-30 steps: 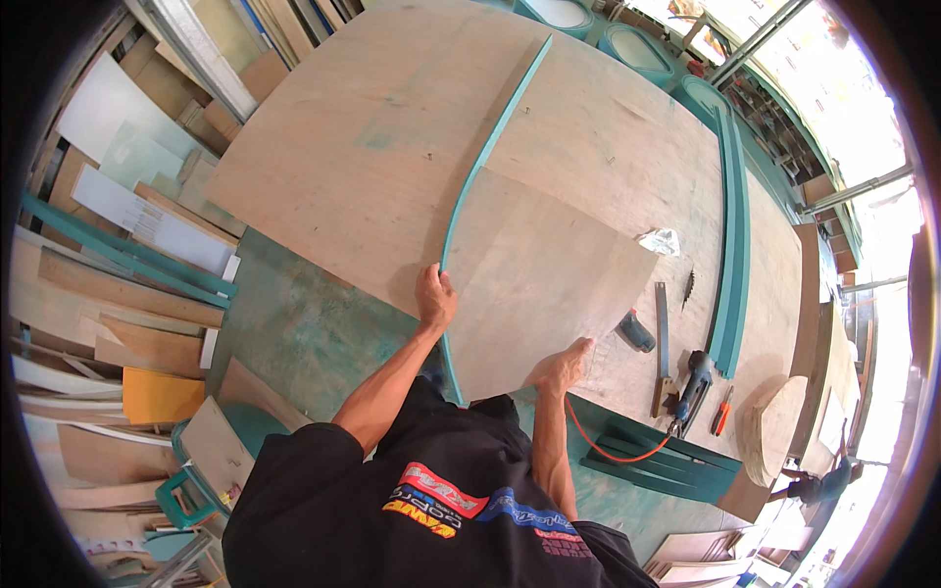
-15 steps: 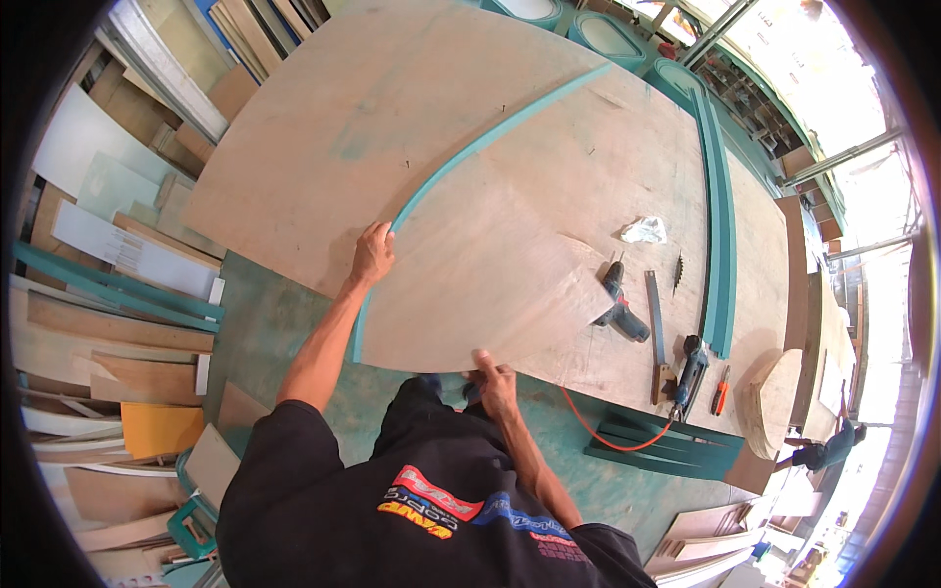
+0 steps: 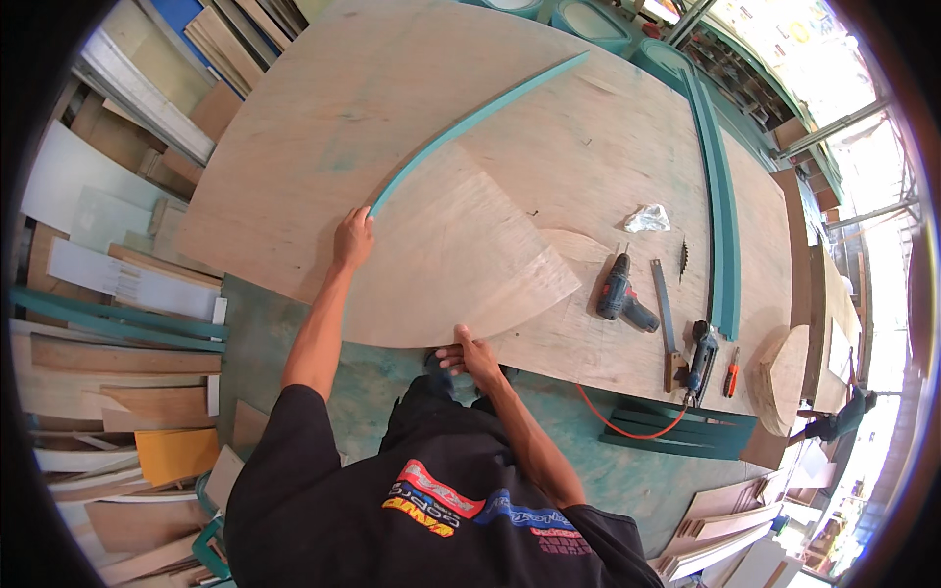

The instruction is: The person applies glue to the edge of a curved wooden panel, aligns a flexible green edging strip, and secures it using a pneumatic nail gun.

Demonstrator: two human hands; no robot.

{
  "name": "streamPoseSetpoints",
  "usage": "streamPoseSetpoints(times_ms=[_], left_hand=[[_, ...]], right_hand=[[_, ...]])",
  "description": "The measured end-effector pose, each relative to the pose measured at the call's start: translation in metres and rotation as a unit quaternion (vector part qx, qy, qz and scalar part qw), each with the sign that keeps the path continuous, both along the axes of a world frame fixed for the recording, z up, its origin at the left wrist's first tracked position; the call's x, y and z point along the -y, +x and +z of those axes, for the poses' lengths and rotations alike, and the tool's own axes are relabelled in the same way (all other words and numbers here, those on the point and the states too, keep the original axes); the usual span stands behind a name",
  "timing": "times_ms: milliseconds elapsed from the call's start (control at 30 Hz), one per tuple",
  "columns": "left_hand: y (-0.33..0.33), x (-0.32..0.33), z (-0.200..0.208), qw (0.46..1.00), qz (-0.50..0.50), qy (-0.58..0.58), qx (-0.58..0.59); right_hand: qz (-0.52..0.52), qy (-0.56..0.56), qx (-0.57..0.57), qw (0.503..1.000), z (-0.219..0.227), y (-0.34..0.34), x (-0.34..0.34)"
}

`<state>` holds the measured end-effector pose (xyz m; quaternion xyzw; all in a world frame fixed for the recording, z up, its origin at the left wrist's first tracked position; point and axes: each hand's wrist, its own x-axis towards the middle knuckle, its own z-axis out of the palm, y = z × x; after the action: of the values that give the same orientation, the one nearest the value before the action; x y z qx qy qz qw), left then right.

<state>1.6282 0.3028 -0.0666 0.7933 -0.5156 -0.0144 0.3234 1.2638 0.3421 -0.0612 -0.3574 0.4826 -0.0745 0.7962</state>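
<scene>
A thin fan-shaped plywood panel (image 3: 441, 265) lies on the big wooden worktable (image 3: 294, 127), its rounded side toward me. Along its left side runs a long teal strip (image 3: 470, 122), standing on edge and reaching far across the tabletop. My left hand (image 3: 355, 238) is closed around the near part of this strip; the strip beyond my wrist is hidden by my forearm. At the panel's near rim, my right hand (image 3: 470, 359) holds the edge, thumb on top and fingers below.
Right of the panel lie a cordless drill (image 3: 624, 294), a square (image 3: 668, 328), a drill bit (image 3: 684, 257), a nail gun (image 3: 700, 361) with orange hose, a screwdriver (image 3: 731, 372) and a plastic bag (image 3: 648, 218). Teal boards (image 3: 723, 235) lie beyond. Stacked wood (image 3: 127, 353) fills the left side.
Panel and teal strip have slid left together with both hands on them. The panel's right corner has moved away from the drill, which now shows whole.
</scene>
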Motion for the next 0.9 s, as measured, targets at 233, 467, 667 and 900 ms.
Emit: streamPoseSetpoints(times_ms=[233, 467, 667, 900], left_hand=[[0.015, 0.026, -0.011, 0.999, 0.031, 0.009, 0.014], [-0.004, 0.045, -0.014, 0.991, 0.1, 0.087, 0.024], [0.004, 0.041, -0.018, 0.997, 0.042, 0.038, 0.049], [0.004, 0.045, -0.017, 0.998, 0.046, 0.033, 0.038]], right_hand=[[0.007, -0.004, -0.054, 0.998, -0.006, 0.027, 0.005], [0.034, -0.036, -0.097, 0.994, -0.001, 0.026, 0.018], [-0.023, -0.221, -0.208, 0.952, -0.019, -0.033, 0.04], [-0.099, -0.545, -0.387, 0.737, -0.03, -0.128, 0.108]])
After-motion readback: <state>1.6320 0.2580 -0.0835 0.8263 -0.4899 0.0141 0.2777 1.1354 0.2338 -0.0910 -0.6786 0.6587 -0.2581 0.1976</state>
